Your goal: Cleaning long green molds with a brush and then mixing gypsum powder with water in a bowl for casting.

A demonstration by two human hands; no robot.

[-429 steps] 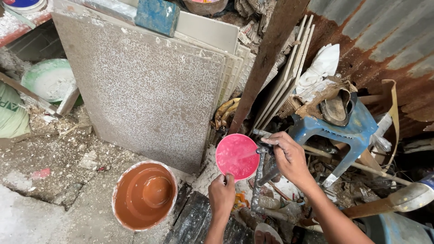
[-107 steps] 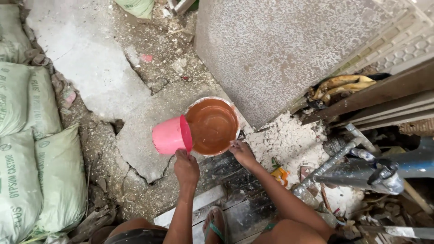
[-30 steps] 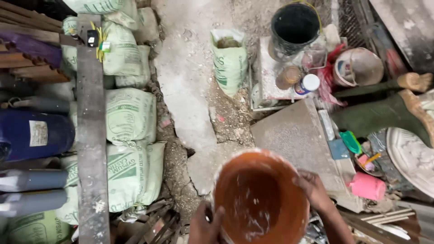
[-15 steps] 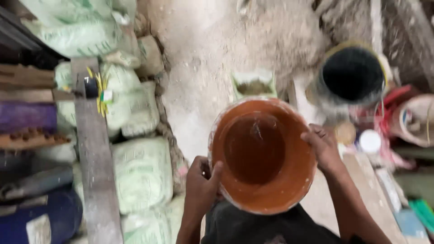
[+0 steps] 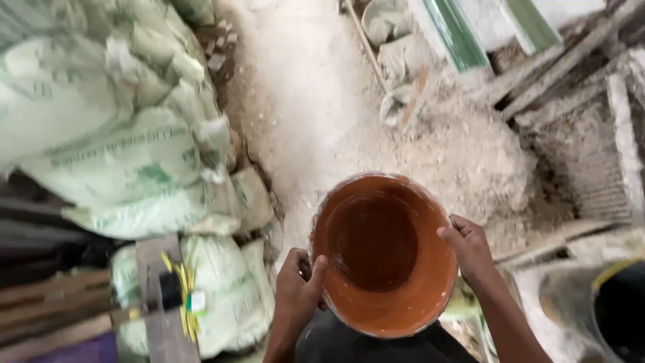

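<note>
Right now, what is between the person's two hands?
The head view shows only the orange bucket between them: the left hand grips its near-left rim, the right hand its right rim. Its inside looks wet.

orange bucket (image 5: 384, 254), upright, whitish-smeared rim, empty, held aloft.

The orange bucket (image 5: 383, 252) looks like plastic, its inside wet and glossy, the rim crusted with pale, chalky smears. The sacks (image 5: 127, 154) at the left of the frame are woven cloth, matt and dusty. The ground (image 5: 316, 101) is rough, powdery concrete. At lower left, a plank (image 5: 161, 316) looks like worn wood.
</note>
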